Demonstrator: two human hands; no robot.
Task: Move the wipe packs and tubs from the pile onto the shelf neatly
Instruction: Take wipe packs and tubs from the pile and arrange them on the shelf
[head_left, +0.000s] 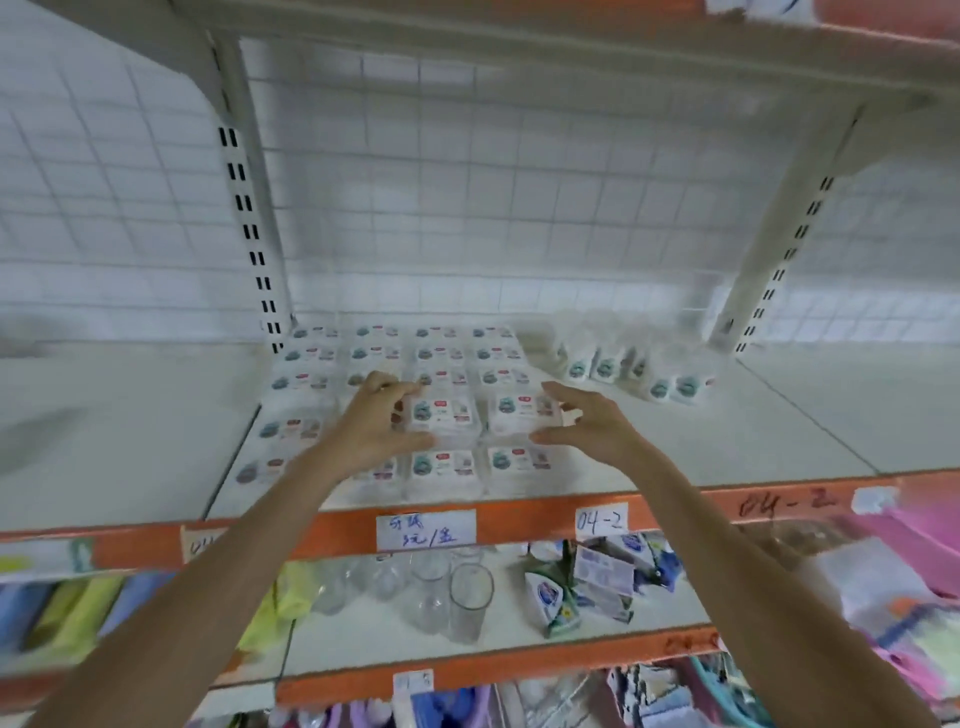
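**Squaring the stacks on the shelf**

While the shelf (675, 447) holds the packs (405, 400) in rows, I judge I should press both sides evenly to keep edges flush. Two raised stacks (483, 415) sit between my hands: left hand (376, 421) and right hand (587, 421) flank them, fingers (558, 395) spread, gripping nothing. Tubs (634, 371) stand right of them.

A: Anything on my arms?
B: L forearm (218, 561) bare to frame edge, no sleeve, no watch.
A: R forearm (737, 545)?
B: Same. My left hand (376, 423) and right hand (587, 423): no gloves, no rings visible; frame blurry.
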